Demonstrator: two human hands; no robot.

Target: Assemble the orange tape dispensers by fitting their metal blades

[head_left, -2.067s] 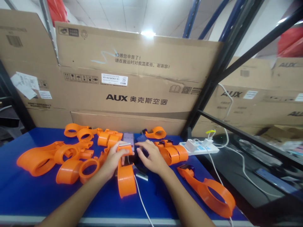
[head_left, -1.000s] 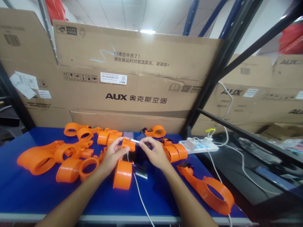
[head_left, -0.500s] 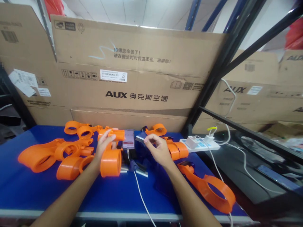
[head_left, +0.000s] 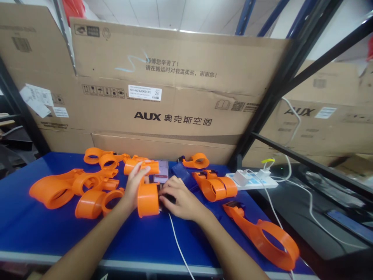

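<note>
My left hand is closed around an orange plastic tape dispenser held above the table, its ring end facing me. Close beside it, my right hand has bent fingers gripping a small dark part at the dispenser's right side. My fingers cover most of that part, so its shape and whether it touches the dispenser are unclear. Behind both hands lies a phone with a lit screen, partly covered. A dark blue piece rests just beyond my right hand.
Several orange dispensers lie left on the blue table. More dispensers lie right, near a white power strip. A white cable runs over the front edge. A cardboard box and black rack post stand behind.
My right hand has moved down and left to the dispenser; the metal-edged dark piece in its fingers no longer shows clearly. The left hand still holds the dispenser. The view has shifted slightly.
</note>
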